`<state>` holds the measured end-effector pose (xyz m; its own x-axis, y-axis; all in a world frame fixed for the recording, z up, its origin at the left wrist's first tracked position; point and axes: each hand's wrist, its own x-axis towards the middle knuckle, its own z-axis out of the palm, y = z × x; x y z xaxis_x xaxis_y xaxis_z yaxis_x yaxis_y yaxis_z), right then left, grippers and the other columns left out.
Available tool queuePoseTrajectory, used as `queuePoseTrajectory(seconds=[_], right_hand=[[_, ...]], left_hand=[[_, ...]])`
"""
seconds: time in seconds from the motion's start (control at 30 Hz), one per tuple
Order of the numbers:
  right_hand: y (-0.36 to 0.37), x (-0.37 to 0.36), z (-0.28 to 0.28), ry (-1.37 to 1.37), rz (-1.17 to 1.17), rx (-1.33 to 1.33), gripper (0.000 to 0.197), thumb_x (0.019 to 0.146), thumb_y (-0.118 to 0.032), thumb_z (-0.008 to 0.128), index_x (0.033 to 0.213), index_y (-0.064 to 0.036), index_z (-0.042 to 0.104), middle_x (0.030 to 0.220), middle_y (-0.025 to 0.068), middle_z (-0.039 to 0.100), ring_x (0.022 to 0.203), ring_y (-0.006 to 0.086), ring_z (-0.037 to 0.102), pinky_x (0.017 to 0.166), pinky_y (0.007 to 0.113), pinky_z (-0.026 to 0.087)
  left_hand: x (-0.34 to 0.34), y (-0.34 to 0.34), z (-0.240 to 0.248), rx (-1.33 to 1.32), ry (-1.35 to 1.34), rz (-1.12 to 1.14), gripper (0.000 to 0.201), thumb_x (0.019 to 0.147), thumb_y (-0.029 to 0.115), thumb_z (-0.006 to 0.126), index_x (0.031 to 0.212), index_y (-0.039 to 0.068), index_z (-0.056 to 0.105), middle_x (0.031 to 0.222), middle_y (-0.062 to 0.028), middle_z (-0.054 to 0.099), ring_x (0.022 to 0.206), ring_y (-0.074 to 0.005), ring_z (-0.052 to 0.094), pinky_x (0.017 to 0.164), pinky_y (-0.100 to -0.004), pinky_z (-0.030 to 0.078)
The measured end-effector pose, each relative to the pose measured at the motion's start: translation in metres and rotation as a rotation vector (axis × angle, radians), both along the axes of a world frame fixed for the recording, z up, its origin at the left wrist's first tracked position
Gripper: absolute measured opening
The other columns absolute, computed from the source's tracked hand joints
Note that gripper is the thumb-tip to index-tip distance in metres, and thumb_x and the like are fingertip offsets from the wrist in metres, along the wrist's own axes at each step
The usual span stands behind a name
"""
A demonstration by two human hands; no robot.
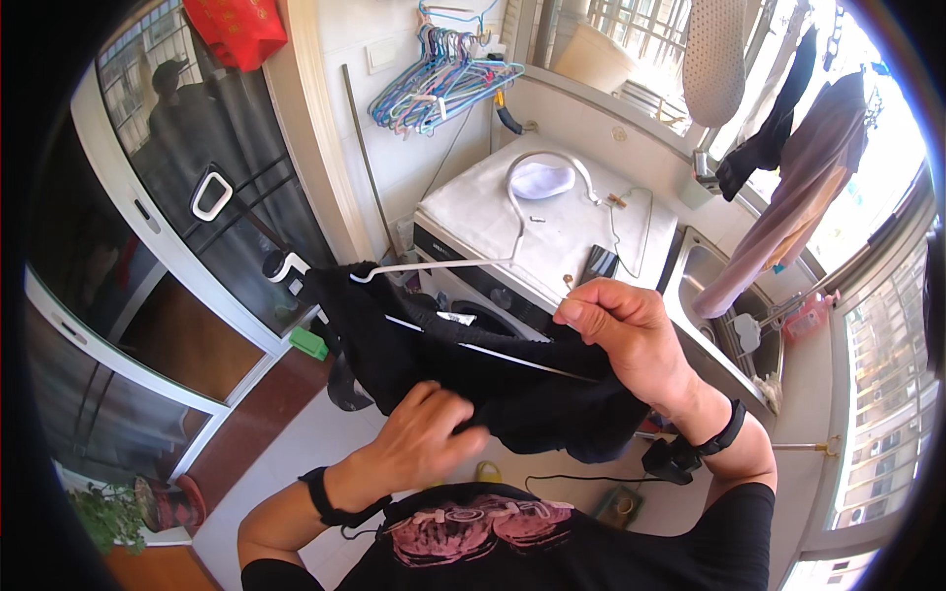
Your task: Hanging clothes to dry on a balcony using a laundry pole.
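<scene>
A black garment [532,404] with a gathered waistband hangs spread in front of me on a white hanger [434,264]. The hanger's big round hook shows over the white machine top. One hanger end pokes out at the garment's left corner, and a small white label [456,318] shows inside the waistband. At the garment's right corner, my right hand [631,340] is closed with thumb and fingers pinching the waistband edge. My left hand [424,433] is in front of the cloth's lower left part, blurred, its fingers bent; whether it grips the cloth I cannot tell.
A white-topped washing machine [463,187] stands ahead, with a white cloth item and a dark phone-like object [600,264] on it. Many coloured hangers [434,94] hang on the wall. A sink [705,276] and hanging clothes [798,187] are at right, glass sliding doors [177,246] at left.
</scene>
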<state>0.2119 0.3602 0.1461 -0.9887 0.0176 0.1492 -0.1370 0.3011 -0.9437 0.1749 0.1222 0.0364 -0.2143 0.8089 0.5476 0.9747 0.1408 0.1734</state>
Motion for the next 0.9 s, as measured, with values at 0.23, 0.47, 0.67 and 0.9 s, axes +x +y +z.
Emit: queuePoseTrajectory(seconds=[0.23,0.47,0.67,0.9], right_hand=[[0.006,0.011,-0.005,-0.005,-0.026,-0.103,0.014,0.088,-0.012,0.057,0.089,0.0011,0.063,0.073,-0.0012,0.057,0.065,0.0044,0.046,0.059,0.019,0.039],[-0.008,0.016,-0.015,-0.033,0.046,-0.116,0.013,0.089,-0.009,0.056,0.089,0.0023,0.062,0.072,-0.0028,0.055,0.065,0.0025,0.044,0.058,0.017,0.037],[-0.024,0.013,-0.030,-0.030,0.090,-0.191,0.013,0.088,-0.010,0.057,0.086,0.0023,0.061,0.069,-0.0029,0.053,0.062,0.0029,0.041,0.055,0.018,0.036],[-0.029,0.013,-0.042,-0.109,0.138,-0.147,0.014,0.088,-0.011,0.058,0.085,0.0021,0.061,0.067,-0.0032,0.052,0.062,0.0028,0.041,0.054,0.019,0.036]], left_hand=[[0.022,-0.035,0.011,0.109,0.141,-0.253,0.019,0.073,0.009,0.062,0.092,0.013,0.060,0.085,-0.0042,0.054,0.078,-0.0190,0.055,0.067,-0.0319,0.048],[0.020,-0.030,0.009,0.006,-0.482,0.068,0.033,0.071,-0.006,0.059,0.104,0.000,0.055,0.075,-0.0120,0.056,0.061,-0.0258,0.058,0.049,-0.0316,0.048],[-0.008,0.004,0.006,-0.686,-0.521,0.339,0.029,0.083,0.020,0.055,0.108,0.004,0.055,0.093,-0.0168,0.061,0.068,-0.0316,0.061,0.053,-0.0374,0.048],[-0.012,0.013,-0.017,-0.565,-0.549,-0.136,0.041,0.082,0.023,0.050,0.120,0.007,0.053,0.105,-0.0173,0.061,0.104,-0.0281,0.054,0.092,-0.0334,0.038]])
